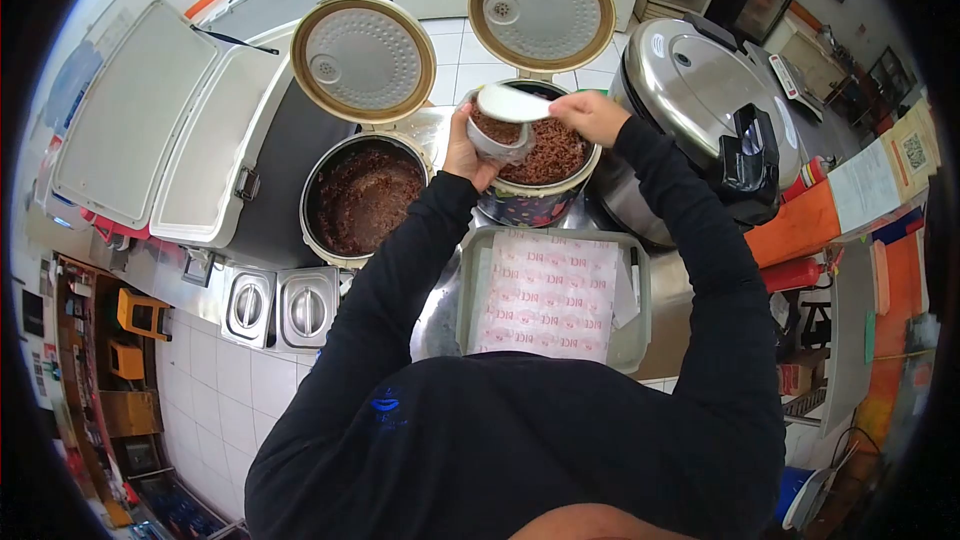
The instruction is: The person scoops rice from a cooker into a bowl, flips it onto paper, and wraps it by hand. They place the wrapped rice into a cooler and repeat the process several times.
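L fingers clasp bowl, R fingers pinch paddle; rice may spill nr tabletop's far edge if paddle bumps bowl.

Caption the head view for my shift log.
Left hand cups a bowl of brown rice above an open cooker; right hand holds a white paddle.

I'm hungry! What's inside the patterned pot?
Reddish-brown rice. The bowl and paddle, held over the patterned pot, cover part of the inside. The bottom can't be seen because rice covers it.
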`<state>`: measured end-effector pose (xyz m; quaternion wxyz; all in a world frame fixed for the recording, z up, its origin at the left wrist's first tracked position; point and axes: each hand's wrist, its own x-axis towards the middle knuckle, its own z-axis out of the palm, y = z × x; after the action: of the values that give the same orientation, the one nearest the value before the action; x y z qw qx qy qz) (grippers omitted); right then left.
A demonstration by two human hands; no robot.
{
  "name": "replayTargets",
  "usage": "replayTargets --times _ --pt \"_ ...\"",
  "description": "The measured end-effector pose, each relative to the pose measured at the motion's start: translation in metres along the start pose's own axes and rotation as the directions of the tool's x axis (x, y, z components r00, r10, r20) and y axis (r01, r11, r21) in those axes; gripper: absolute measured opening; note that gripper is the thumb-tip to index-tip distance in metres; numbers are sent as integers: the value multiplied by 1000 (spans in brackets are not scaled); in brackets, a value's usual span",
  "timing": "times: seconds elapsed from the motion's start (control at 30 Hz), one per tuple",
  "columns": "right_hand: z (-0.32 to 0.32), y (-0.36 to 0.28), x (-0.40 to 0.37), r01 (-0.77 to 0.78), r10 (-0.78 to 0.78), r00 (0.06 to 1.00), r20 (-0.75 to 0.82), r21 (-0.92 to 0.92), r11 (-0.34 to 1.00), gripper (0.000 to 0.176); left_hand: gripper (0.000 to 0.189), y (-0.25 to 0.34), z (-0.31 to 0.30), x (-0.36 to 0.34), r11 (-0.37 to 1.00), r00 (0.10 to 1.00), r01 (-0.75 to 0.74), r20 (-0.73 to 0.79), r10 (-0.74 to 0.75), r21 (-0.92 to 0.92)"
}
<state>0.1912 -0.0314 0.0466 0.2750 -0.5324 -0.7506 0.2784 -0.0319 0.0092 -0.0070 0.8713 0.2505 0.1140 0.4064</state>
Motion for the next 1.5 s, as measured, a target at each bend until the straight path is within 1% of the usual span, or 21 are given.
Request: replayTargets --times 0.17,0.3,0.33,0.43,0.5,0.57,0.63,0.67,0.7,0.73,0.77,0.8,0.83,0.9,0.97,1.03,1.1,1.23,1.3,1.37,1.5 --pt "12 -4 -6 -133 111 986 124 185 974 38 71 2 -1 -14 989 999 -53 19 51 139" --pt "-4 10 -18 -383 374 911 174 19 924 43 69 1 -8 -50 997 994 -79 -79 80 22" --pt "3 27 -18 -376 381 901 205 -66 924 36 68 -3 -9 -62 997 993 -74 -89 76 22" --pt "44 61 -21 -229 239 970 -36 -462 857 38 66 -23 -13 -100 1000 994 -19 -107 19 0" --pt "65 48 -30 -314 128 927 -354 -543 779 37 62 -39 -21 -127 997 993 62 -94 -65 -35" --pt "79 5 -59 -173 -224 783 -579 -551 817 36 56 -58 -44 -147 981 973 191 -134 -186 29" --pt "94 -26 -92 -37 -221 753 -620 -376 926 32 52 -73 -55 -158 935 939 293 -244 -243 197" --pt "108 -37 -113 27 -203 770 -605 -287 958 29 46 -78 -60 -158 893 963 267 -127 -237 361" --pt "123 -48 -136 53 -81 839 -539 -68 996 27 54 -89 -50 -163 795 974 196 -210 -89 575" --pt "141 -38 -157 65 -118 876 -467 -129 990 25 60 -102 -59 -163 596 996 81 -77 -32 799" --pt "165 -23 -182 -56 8 915 -403 -107 993 25 66 -115 -67 -164 345 997 -64 73 -12 937" --pt "186 -4 -205 -145 116 911 -396 -45 988 24 72 -122 -61 -165 77 975 -206 211 -73 976" --pt "207 15 -228 -318 301 874 -382 20 948 22 72 -136 -59 -167 -81 951 -284 269 -154 955" --pt "237 46 -265 -426 365 859 -358 -106 898 20 73 -166 -51 -177 -323 955 -259 191 -228 910" --pt "244 42 -283 -456 420 890 -179 -296 839 18 72 -185 -55 -184 -415 949 -287 198 -246 863" --pt "259 39 -295 -424 326 871 -368 -226 877 17 73 -192 -50 -180 -455 947 -293 188 -261 841" --pt "260 42 -303 -398 301 872 -387 -202 895 18 73 -187 -49 -178 -449 948 -271 156 -277 851" --pt "258 45 -311 -325 246 906 -343 -192 926 22 74 -171 -67 -170 -187 946 -321 303 -118 928" --pt "252 42 -316 -307 258 924 -281 -146 940 28 73 -153 -87 -172 -105 956 -292 292 -12 951" --pt "247 34 -322 -261 219 948 -233 -168 951 32 72 -118 -93 -187 -129 973 -231 231 -16 964" --pt "255 34 -331 -195 144 966 -215 -235 952 32 71 -55 -91 -228 -462 991 -131 131 -32 877"
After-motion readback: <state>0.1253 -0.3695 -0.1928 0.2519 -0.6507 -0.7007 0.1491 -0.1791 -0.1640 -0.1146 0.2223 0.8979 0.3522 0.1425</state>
